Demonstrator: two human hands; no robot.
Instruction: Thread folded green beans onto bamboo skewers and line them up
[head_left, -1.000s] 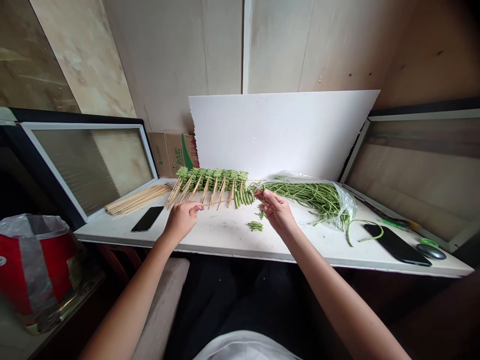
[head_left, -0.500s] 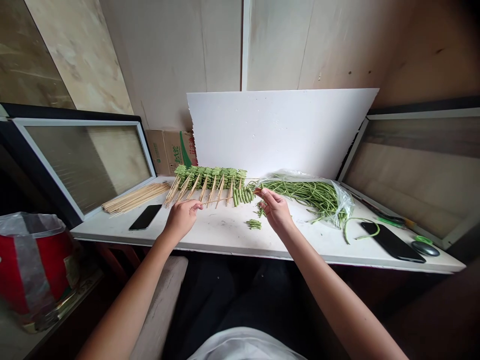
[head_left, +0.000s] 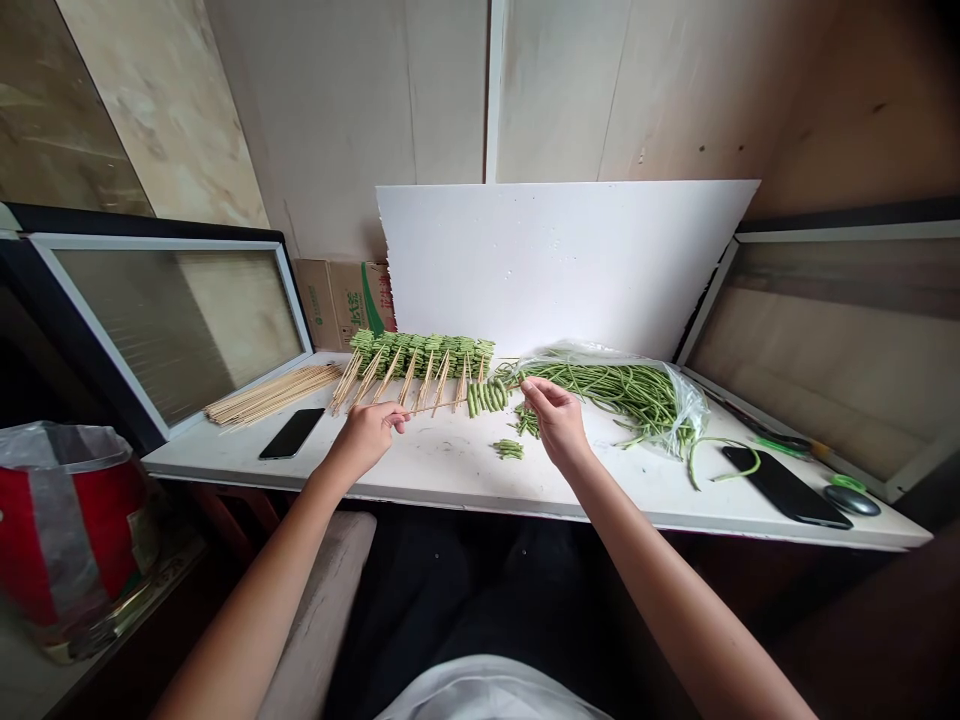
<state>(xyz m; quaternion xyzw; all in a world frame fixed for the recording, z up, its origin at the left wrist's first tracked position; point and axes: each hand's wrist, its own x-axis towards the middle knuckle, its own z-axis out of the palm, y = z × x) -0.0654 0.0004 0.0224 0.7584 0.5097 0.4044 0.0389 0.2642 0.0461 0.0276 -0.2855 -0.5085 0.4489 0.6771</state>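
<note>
White tabletop (head_left: pixel 420 462) carries the work: left hand (head_left: pixel 365 437) pinches a bamboo skewer (head_left: pixel 439 406) between its fingertips, with green bean pieces (head_left: pixel 486 397) threaded near the far edge; right hand (head_left: pixel 556 420) curls beside the long beans (head_left: pixel 600 385), its hold unclear; a slack pinch could let pieces slip off; they look firm, bright, snugly bunched.

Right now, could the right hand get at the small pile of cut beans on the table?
Probably yes. The right hand is just beside the small pile of cut beans, and no object lies between them. The left hand is farther off and not in the way.
</note>
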